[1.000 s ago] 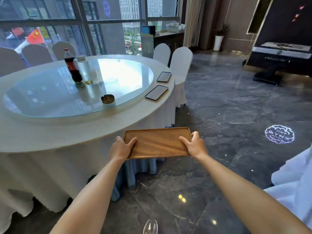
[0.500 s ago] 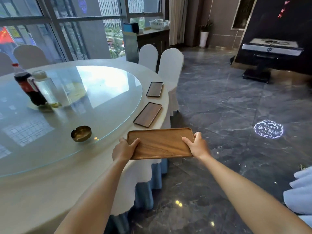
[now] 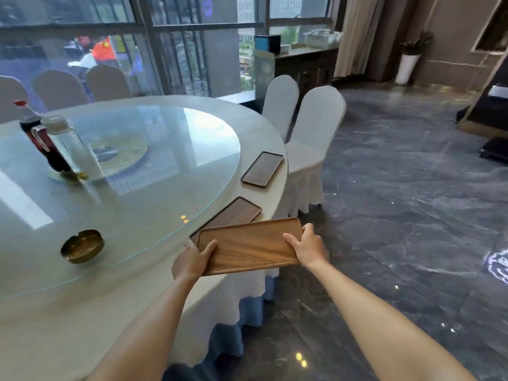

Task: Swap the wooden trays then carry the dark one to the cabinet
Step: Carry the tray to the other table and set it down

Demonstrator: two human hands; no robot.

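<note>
My hands grip a light wooden tray [image 3: 248, 244] by its two short ends — my left hand [image 3: 192, 261] has its thumb curled over the near-left rim, my right hand [image 3: 310, 247] its thumb laid on the right rim, the fingers of both tucked underneath. I hold the tray in the air, slightly tilted, over the edge of the round counter [image 3: 82, 312]. Just beyond it, partly hidden under its far-left corner, a dark tray [image 3: 236, 213] lies flat on the counter's rim; a second dark tray [image 3: 262, 169] lies farther along the same rim, apart from the first. On the glass turntable [image 3: 154, 171] sit a brass ashtray [image 3: 82, 246], a cola bottle [image 3: 41, 138] and a clear bottle [image 3: 68, 144] — these two side by side. Two white-covered chairs [image 3: 310, 138] stand against the counter, and a dark cabinet [image 3: 305, 66] stands by the window.
</note>
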